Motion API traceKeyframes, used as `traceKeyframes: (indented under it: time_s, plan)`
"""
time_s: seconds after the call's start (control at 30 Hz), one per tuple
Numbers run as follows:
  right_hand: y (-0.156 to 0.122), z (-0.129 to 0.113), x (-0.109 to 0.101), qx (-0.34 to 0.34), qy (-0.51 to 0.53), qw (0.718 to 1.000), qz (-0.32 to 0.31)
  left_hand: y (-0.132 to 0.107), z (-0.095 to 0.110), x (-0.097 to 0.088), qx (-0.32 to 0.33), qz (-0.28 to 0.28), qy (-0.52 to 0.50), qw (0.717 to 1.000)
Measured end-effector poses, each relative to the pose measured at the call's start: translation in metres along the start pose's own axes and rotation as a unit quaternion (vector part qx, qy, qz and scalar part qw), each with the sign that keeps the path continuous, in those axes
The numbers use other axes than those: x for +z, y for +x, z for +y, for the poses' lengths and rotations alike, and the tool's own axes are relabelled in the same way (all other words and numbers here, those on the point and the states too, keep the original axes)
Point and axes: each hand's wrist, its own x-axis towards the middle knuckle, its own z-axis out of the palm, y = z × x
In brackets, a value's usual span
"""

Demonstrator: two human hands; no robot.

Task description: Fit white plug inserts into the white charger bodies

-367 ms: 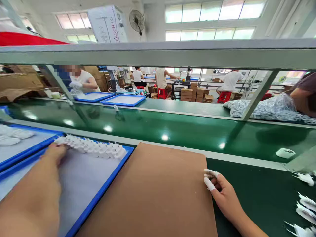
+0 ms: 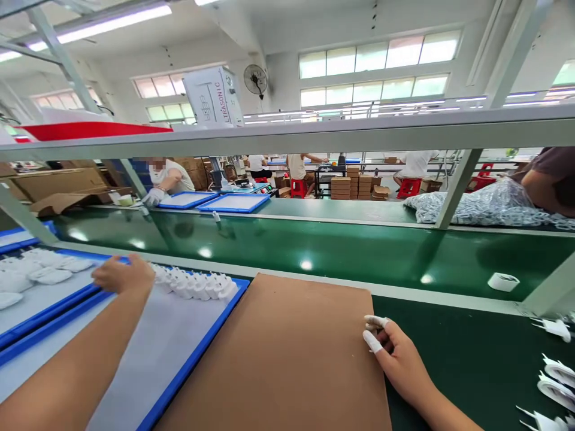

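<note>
My left hand (image 2: 123,275) reaches to the far left corner of a blue-rimmed tray (image 2: 197,350), its fingers curled over the left end of a row of small white parts (image 2: 197,285) along the tray's back edge. My right hand (image 2: 395,353) rests at the right edge of a brown cardboard sheet (image 2: 287,353), fingers curled and wearing white finger cots, holding nothing I can see. A second blue tray (image 2: 45,308) with white parts lies further left.
A green conveyor belt (image 2: 314,251) runs behind the cardboard, with a tape roll (image 2: 503,281) on it. White plug parts (image 2: 554,371) lie at the right. A grey frame shelf (image 2: 314,134) crosses overhead. Other people work at benches beyond, one (image 2: 166,176) at blue trays.
The view has tilted upward. My left hand has moved further along the row of white parts toward the tray's far left corner. My right hand stays at the cardboard's edge.
</note>
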Motion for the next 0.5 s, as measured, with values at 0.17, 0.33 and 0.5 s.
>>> traceKeyframes:
  time_s: [0.17, 0.33, 0.5]
  plan:
    - [0.001, 0.001, 0.002, -0.012, -0.03, 0.999, -0.025, -0.079, 0.098, 0.013, 0.301, -0.09, -0.126, 0.941]
    - [0.001, 0.008, 0.006, -0.046, 0.027, 0.998, -0.012, -0.25, 0.203, -0.007, 0.506, -0.317, -0.276, 0.754]
    - [-0.003, 0.013, 0.01, -0.086, 0.058, 0.994, 0.046, -0.402, 0.284, -0.066, 0.32, -0.645, -0.494, 0.488]
